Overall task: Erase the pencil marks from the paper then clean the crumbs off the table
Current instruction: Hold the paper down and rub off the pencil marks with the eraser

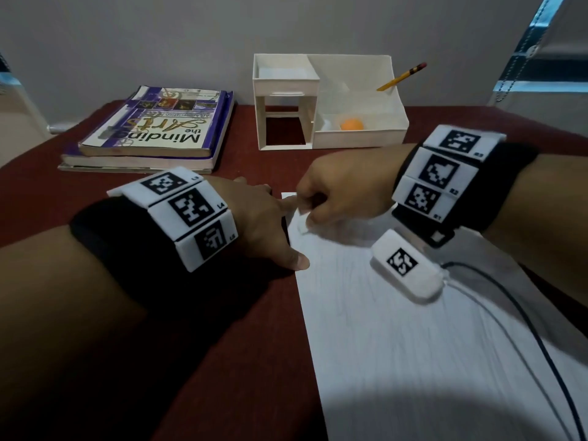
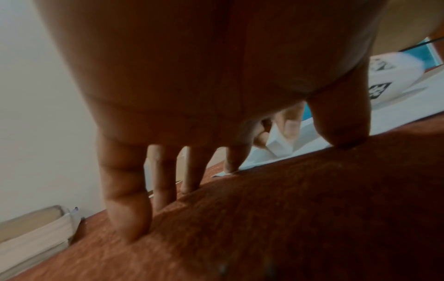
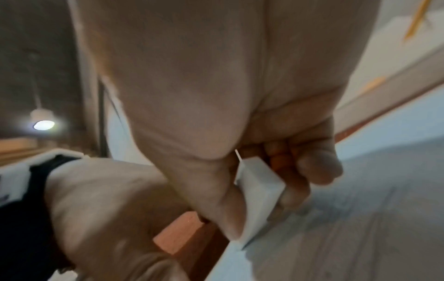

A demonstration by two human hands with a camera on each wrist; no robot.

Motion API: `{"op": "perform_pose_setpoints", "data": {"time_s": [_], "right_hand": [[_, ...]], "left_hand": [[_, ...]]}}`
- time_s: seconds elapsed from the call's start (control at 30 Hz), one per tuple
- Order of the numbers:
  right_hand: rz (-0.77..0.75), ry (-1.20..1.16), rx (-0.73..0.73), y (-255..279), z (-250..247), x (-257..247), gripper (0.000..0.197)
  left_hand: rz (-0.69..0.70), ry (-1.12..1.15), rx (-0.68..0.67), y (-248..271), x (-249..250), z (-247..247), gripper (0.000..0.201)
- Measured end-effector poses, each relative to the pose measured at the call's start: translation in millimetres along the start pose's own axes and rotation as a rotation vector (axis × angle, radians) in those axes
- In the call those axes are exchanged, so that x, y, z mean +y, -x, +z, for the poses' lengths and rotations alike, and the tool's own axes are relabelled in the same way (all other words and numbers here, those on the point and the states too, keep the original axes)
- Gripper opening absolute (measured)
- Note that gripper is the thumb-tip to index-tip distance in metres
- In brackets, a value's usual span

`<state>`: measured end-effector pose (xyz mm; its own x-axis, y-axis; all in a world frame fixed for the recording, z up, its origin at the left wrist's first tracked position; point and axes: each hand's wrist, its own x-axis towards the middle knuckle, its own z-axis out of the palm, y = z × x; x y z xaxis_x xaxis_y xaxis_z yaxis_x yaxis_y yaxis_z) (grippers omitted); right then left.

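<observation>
A white sheet of paper [image 1: 397, 329] with faint grey pencil marks lies on the dark red table [image 1: 191, 361]. My right hand [image 1: 337, 195] pinches a white eraser [image 1: 304, 226] between thumb and fingers, its lower edge on the paper's far left corner; the right wrist view shows the eraser [image 3: 260, 197] touching the smudged paper [image 3: 348, 237]. My left hand [image 1: 264, 218] lies spread with straight fingers on the table and the paper's left edge, thumb [image 1: 297, 261] at the edge. In the left wrist view the fingers [image 2: 127, 209] press on the table [image 2: 288, 218].
A stack of books [image 1: 152, 132] sits at the back left. A white desk organiser [image 1: 327, 103] behind the paper holds a yellow pencil [image 1: 402, 76] and an orange ball [image 1: 351, 125]. A white tagged device [image 1: 407, 265] with a dark cable [image 1: 515, 313] hangs over the paper.
</observation>
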<state>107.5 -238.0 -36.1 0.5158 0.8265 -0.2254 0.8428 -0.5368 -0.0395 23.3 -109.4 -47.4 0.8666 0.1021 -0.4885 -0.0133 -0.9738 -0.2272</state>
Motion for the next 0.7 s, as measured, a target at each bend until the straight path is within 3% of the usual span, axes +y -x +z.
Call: {"op": "perform_pose_setpoints", "data": {"time_s": [0.13, 0.27, 0.4, 0.6, 0.7], "right_hand": [[0.099, 0.077, 0.106, -1, -4, 17, 0.012], [0.029, -0.074, -0.078, 14, -1, 15, 0.009], [0.152, 0.108, 0.08, 17, -3, 29, 0.014], [0.076, -0.03, -0.093, 26, -3, 9, 0.019], [0.166, 0.131, -0.025, 21, -4, 19, 0.018]], "left_hand": [[-0.036, 0.005, -0.018, 0, 0, 1, 0.106], [-0.032, 0.011, -0.01, -3, -2, 2, 0.107], [-0.021, 0.011, -0.012, -2, -1, 1, 0.107], [0.095, -0.029, 0.099, 5, 2, -3, 0.091], [0.136, 0.003, 0.09, 8, 8, -4, 0.084]]}}
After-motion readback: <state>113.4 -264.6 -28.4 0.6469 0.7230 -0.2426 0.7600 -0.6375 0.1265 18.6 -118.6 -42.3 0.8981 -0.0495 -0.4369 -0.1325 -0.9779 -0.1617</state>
